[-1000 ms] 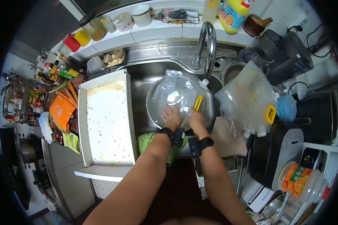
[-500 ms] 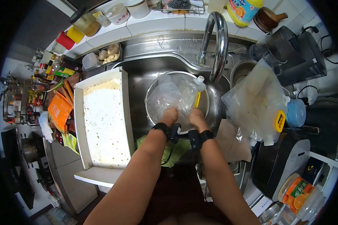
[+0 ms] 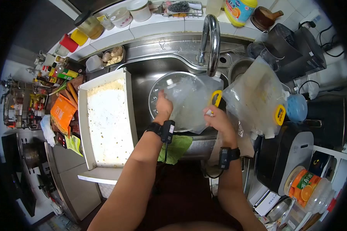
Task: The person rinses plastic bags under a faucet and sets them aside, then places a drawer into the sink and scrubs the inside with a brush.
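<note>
A clear plastic bag (image 3: pixel 189 104) with a yellow handle (image 3: pixel 217 98) lies over a round metal basin (image 3: pixel 151 112) in the sink. My right hand (image 3: pixel 219 120) is closed on the bag's right side, just below the handle; a small white piece shows at its fingers. My left hand (image 3: pixel 164 105) is over the basin at the bag's left side, one finger stretched forward and the others partly hidden. Dark bands with small boxes are on both wrists. The faucet (image 3: pixel 212 42) arches above the bag's upper right.
A white drawer-like tray (image 3: pixel 130 111) with crumbs stands left of the basin. On the right lies a second clear bag (image 3: pixel 254 96) with a yellow handle, beside a blue container (image 3: pixel 297 108). A green cloth (image 3: pixel 177 148) hangs at the sink's front edge.
My hands have moved apart, left hand leftward and right hand rightward. The bag has come up from inside the basin and spread rightward, its yellow handle now further right.
</note>
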The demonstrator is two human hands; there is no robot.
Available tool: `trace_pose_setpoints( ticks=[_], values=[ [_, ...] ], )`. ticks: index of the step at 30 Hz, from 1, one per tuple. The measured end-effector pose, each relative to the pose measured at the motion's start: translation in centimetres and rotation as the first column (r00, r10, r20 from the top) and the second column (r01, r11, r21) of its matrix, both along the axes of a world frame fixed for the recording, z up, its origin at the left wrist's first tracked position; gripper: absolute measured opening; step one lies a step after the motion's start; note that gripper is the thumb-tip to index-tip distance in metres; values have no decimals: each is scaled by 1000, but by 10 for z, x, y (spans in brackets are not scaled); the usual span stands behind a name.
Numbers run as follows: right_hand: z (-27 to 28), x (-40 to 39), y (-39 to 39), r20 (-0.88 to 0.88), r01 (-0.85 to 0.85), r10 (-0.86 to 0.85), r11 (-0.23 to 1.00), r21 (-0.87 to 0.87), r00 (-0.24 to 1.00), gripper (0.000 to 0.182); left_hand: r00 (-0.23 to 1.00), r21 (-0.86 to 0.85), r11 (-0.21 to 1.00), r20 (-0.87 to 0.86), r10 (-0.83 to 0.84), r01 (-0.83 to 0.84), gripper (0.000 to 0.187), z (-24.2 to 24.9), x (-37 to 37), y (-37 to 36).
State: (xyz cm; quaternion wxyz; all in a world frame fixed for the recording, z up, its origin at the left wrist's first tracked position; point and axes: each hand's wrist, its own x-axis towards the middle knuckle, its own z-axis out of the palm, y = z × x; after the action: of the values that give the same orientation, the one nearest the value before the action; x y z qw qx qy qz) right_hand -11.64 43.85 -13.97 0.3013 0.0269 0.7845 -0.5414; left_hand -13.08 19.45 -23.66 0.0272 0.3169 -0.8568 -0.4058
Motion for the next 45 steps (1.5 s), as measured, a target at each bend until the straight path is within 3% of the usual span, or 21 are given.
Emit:
trace_pose_setpoints(
  ticks=[3,6,9,10,13,14,16,17,18,20,21,23,24,27,28,31,34,37,40,43,45],
  values=[
    [-18,-2,-10,-66,-101,102,995,20,993,26,974,-37,999,-223,-24,16,19,-38,9,-8],
    [-36,-16,-34,-86,-185,202,967,176,976,29,938,396,902,211,-273,173,32,-28,19,-8],
    [-68,-27,-52,-165,-136,207,922,362,964,32,908,406,910,344,-242,88,47,1,25,16],
    [-81,-29,-58,-127,-176,240,908,380,963,28,892,509,860,405,-202,-37,44,-2,25,21],
    [-111,-24,-71,-125,-164,263,841,516,957,30,924,4,965,289,-251,261,38,-70,28,27],
    [-140,-24,-73,-87,-247,326,840,483,941,31,918,97,954,261,-298,282,34,-80,27,26],
    [-161,-20,-75,-30,-196,218,922,334,975,32,936,-131,942,-132,-326,310,34,-81,24,38],
    [-168,-19,-81,-42,-150,182,902,405,982,30,880,-246,927,-317,-354,284,33,-81,23,41],
    [-175,-19,-87,-54,-102,144,876,471,988,29,906,-110,932,-218,-361,345,35,-86,21,39],
    [-188,-27,-88,-154,-196,278,893,405,948,28,914,178,898,-18,-406,402,38,-95,14,33],
    [-195,-27,-85,-205,-244,337,895,374,919,28,931,262,904,50,-362,338,40,-91,12,30],
    [-171,-25,-77,-108,-236,292,903,359,950,30,940,409,893,191,-284,186,44,-77,5,24],
    [-155,-26,-72,-60,-233,270,906,353,961,31,965,470,866,100,-244,170,39,-105,5,20],
    [-136,-22,-51,-99,-101,155,904,416,983,34,998,701,713,44,-52,6,23,-58,3,28],
    [-119,-22,-45,-53,-121,163,882,455,985,41,993,654,749,-21,-117,102,20,-56,1,28],
    [-60,-10,-54,-467,295,94,662,689,879,50,944,510,796,-143,-297,327,19,-53,-1,31],
    [-41,-26,-61,-655,308,75,838,450,752,50,885,358,810,-152,-440,464,16,-39,-7,35],
    [-49,-37,-68,-580,36,81,982,188,811,47,796,149,783,-68,-601,604,14,0,-12,33],
    [-64,-49,-66,-483,-40,117,985,166,868,47,770,128,762,-15,-638,634,14,21,-14,31],
    [-80,-54,-65,-352,-64,-44,955,-289,935,42,796,172,785,8,-606,595,13,31,-11,27],
    [-77,-52,-61,-243,-19,-69,939,-343,968,39,799,129,798,49,-599,589,13,36,-9,25]
  ],
)
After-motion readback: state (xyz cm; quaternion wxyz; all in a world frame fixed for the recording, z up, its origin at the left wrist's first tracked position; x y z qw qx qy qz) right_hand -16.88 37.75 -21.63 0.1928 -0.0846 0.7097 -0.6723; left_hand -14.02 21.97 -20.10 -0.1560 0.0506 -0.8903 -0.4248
